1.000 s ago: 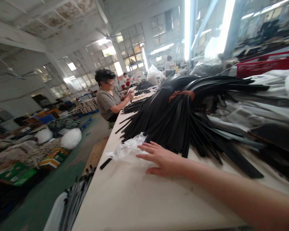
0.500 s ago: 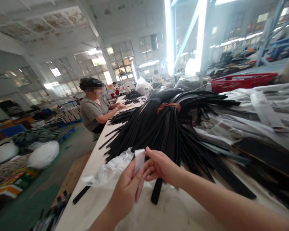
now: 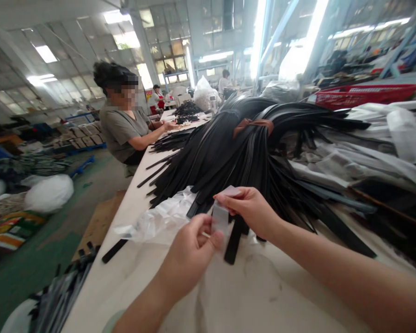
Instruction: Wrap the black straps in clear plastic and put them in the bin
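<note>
Since half a second ago the right hand has moved up to the top end of the translucent strip, which stood nearly straight then and now bends over towards the right. The strip is held in the air above the tabletop, between the two hands. The left hand grips its lower part, fingers curled and thumb lying along the front; the right hand pinches the bent upper end between thumb and fingertips. The left forearm rises from the bottom edge, leaning right, while the right forearm slants in from the lower right, its hand the higher of the two. Just beyond the left hand lies a crumpled clear plastic sheet. Behind both hands, a large heap of black strips fans over the tabletop, with a brown tie around part of it. White wrapped material is piled to the right, near a red basket. Farther left, a co-worker stands at the tabletop's edge, arms extended over it.
</note>
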Demonstrator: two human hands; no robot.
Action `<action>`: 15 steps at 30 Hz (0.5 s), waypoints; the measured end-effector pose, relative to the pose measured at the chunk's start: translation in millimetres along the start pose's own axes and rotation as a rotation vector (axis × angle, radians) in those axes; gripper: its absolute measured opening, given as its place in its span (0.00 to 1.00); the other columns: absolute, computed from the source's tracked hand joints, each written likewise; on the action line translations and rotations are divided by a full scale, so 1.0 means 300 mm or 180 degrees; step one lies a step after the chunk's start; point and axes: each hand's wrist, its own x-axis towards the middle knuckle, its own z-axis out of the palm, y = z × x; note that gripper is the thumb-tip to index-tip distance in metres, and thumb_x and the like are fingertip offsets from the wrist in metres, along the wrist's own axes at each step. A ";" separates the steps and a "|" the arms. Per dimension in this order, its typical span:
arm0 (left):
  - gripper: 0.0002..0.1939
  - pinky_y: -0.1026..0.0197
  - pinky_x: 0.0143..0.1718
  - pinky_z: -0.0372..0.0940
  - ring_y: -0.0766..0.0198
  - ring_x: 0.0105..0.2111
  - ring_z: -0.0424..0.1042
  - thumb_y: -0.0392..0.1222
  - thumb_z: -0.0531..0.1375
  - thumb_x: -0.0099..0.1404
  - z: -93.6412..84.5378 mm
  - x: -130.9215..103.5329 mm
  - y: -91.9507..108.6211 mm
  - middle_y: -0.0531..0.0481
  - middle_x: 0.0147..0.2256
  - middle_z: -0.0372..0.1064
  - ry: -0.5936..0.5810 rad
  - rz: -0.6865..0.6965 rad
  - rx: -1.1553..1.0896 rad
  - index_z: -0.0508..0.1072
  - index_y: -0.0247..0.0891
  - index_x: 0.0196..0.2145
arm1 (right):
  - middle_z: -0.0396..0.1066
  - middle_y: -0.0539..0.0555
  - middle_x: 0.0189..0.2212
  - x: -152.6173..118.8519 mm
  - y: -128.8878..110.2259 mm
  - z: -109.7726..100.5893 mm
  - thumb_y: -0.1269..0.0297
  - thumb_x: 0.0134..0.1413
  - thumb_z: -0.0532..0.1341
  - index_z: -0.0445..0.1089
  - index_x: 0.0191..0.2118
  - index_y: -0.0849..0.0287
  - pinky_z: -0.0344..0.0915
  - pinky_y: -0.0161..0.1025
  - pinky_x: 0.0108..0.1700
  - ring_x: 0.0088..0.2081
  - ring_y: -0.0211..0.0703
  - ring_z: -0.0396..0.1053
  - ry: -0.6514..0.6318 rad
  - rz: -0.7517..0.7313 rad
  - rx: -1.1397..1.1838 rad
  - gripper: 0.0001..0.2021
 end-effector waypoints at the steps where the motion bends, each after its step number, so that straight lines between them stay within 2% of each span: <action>1: 0.18 0.63 0.30 0.67 0.62 0.31 0.71 0.50 0.61 0.59 -0.008 0.003 0.003 0.47 0.34 0.70 0.0444 0.0213 0.0174 0.69 0.36 0.42 | 0.66 0.46 0.15 -0.012 -0.001 0.010 0.55 0.36 0.72 0.75 0.23 0.63 0.55 0.29 0.19 0.18 0.29 0.57 -0.0114 0.0009 -0.0162 0.15; 2: 0.18 0.62 0.34 0.67 0.61 0.35 0.71 0.50 0.63 0.57 -0.015 0.006 0.005 0.46 0.37 0.70 0.0793 0.0427 0.0314 0.70 0.36 0.41 | 0.64 0.46 0.14 -0.029 0.000 0.023 0.54 0.36 0.72 0.74 0.22 0.63 0.53 0.29 0.18 0.17 0.28 0.56 -0.0290 0.0063 -0.0290 0.16; 3: 0.17 0.61 0.36 0.67 0.60 0.38 0.70 0.49 0.64 0.56 -0.019 0.008 0.008 0.46 0.38 0.69 0.0952 0.0603 0.0374 0.72 0.37 0.40 | 0.63 0.45 0.13 -0.047 0.004 0.036 0.53 0.37 0.72 0.73 0.21 0.63 0.52 0.29 0.18 0.16 0.28 0.55 -0.0477 0.0130 -0.0397 0.17; 5: 0.12 0.60 0.39 0.66 0.59 0.39 0.69 0.46 0.65 0.56 -0.022 0.012 0.010 0.47 0.37 0.69 0.0808 0.0791 0.0252 0.75 0.37 0.36 | 0.61 0.45 0.12 -0.082 0.018 0.057 0.53 0.38 0.71 0.70 0.19 0.63 0.52 0.29 0.18 0.16 0.29 0.55 -0.0771 0.0201 -0.0618 0.18; 7: 0.08 0.61 0.36 0.64 0.63 0.33 0.68 0.44 0.64 0.57 -0.021 0.017 0.008 0.50 0.30 0.68 0.0669 0.0800 0.0077 0.75 0.36 0.27 | 0.61 0.46 0.13 -0.096 0.025 0.060 0.53 0.41 0.69 0.68 0.18 0.63 0.52 0.29 0.18 0.16 0.29 0.56 -0.1052 0.0148 -0.0887 0.19; 10: 0.13 0.64 0.29 0.57 0.68 0.25 0.60 0.42 0.64 0.55 -0.026 0.028 -0.002 0.56 0.21 0.59 0.1001 0.0692 -0.0037 0.69 0.36 0.17 | 0.67 0.48 0.18 -0.062 -0.005 0.015 0.55 0.46 0.67 0.74 0.26 0.64 0.57 0.30 0.22 0.20 0.33 0.61 -0.1531 -0.0195 -0.1505 0.14; 12: 0.15 0.64 0.26 0.52 0.70 0.23 0.54 0.42 0.65 0.52 -0.035 0.037 -0.012 0.58 0.19 0.54 0.1109 0.0605 -0.0126 0.65 0.36 0.16 | 0.72 0.51 0.25 -0.018 -0.047 -0.038 0.59 0.46 0.68 0.77 0.33 0.63 0.61 0.32 0.28 0.26 0.36 0.66 -0.1636 -0.0570 -0.2068 0.12; 15: 0.16 0.64 0.24 0.48 0.71 0.22 0.51 0.43 0.65 0.50 -0.044 0.047 -0.027 0.59 0.20 0.51 0.1079 0.0443 -0.0214 0.61 0.37 0.16 | 0.73 0.53 0.32 0.032 -0.103 -0.106 0.64 0.47 0.67 0.78 0.36 0.60 0.64 0.36 0.37 0.34 0.40 0.69 -0.2046 -0.0997 -0.2737 0.09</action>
